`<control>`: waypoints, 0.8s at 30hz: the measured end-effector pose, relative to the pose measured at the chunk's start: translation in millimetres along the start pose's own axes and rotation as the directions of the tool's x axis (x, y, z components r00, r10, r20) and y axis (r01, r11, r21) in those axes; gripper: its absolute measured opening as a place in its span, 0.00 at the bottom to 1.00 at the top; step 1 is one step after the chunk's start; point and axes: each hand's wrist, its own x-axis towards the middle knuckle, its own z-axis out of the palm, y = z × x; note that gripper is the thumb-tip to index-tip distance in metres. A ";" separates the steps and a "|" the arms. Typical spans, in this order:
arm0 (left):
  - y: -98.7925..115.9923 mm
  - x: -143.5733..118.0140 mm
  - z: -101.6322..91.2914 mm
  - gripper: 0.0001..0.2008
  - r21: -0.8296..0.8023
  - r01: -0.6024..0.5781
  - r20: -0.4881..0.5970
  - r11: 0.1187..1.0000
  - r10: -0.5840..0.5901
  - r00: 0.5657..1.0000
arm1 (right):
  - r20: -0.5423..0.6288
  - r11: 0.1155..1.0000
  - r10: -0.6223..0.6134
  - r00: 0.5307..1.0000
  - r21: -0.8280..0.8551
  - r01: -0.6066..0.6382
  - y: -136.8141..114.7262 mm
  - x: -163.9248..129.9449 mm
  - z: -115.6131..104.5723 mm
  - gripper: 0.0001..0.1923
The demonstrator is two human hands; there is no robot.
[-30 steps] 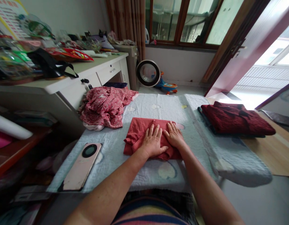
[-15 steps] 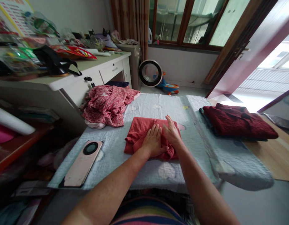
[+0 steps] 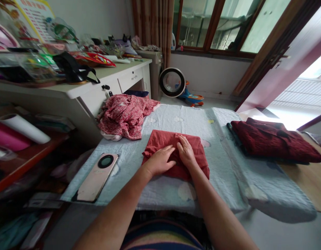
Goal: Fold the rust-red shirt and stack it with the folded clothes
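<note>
Home bedroom; quilted bed, curtains

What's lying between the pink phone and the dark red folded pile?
The folded red garment, with the left hand and right hand flat on it, in the head view.

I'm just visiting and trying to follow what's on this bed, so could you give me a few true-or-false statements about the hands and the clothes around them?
1. Both hands lie on the folded red garment. True: the left hand and the right hand rest flat on it.
2. The phone is in the right hand. False: it lies on the light blue quilt, apart from both hands.
3. The floral garment is neatly folded. False: it lies crumpled.
4. A dark red folded garment lies at the right. True.
</note>
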 end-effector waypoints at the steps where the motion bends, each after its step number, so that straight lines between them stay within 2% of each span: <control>1: -5.3 -4.6 -9.4 0.27 -0.027 0.022 -0.059 0.999 -0.024 0.998 | 0.013 0.999 -0.014 1.000 -0.044 0.015 -1.6 -0.3 0.3 0.25; 3: -18.5 -15.0 -28.2 0.23 -0.056 0.100 -0.206 0.993 -0.109 0.972 | 0.034 0.992 -0.020 0.999 -0.121 0.024 -5.1 -1.4 0.3 0.25; 5: -34.7 -27.3 -44.2 0.23 -0.059 0.187 -0.304 0.981 -0.196 0.932 | 0.043 0.985 -0.011 0.999 -0.173 0.018 -7.6 -2.5 -0.1 0.25; 7: -51.2 -40.0 -54.5 0.22 -0.096 0.299 -0.274 0.949 -0.314 0.909 | 0.054 0.978 -0.003 0.999 -0.207 0.014 -8.9 -3.2 -0.5 0.26; 10: -69.0 -53.5 -57.9 0.23 -0.240 0.459 -0.122 0.855 -0.496 0.860 | 0.069 0.972 0.010 0.998 -0.237 0.007 -9.1 -3.1 -0.7 0.26; 12: -74.2 -55.8 -54.6 0.24 -0.365 0.461 -0.088 0.809 -0.523 0.848 | 0.075 0.969 0.012 0.997 -0.247 0.007 -8.8 -2.7 -0.7 0.26; 15: -76.6 -50.2 -47.4 0.21 -0.483 0.394 -0.149 0.782 -0.516 0.843 | 0.081 0.966 0.007 0.997 -0.256 0.014 -8.4 -2.4 -0.5 0.27; 18: -78.5 -42.3 -41.4 0.20 -0.479 0.403 -0.213 0.780 -0.549 0.808 | 0.080 0.965 0.005 0.997 -0.262 0.016 -8.5 -2.4 -0.4 0.27; 22: -77.2 -39.5 -35.2 0.17 -0.420 0.465 -0.205 0.779 -0.581 0.787 | 0.079 0.964 0.006 0.997 -0.266 0.015 -9.1 -2.5 -0.7 0.26; 24: -73.2 -41.1 -33.5 0.17 -0.444 0.454 -0.220 0.772 -0.585 0.780 | 0.076 0.964 0.003 0.997 -0.265 0.017 -9.2 -2.5 -0.6 0.26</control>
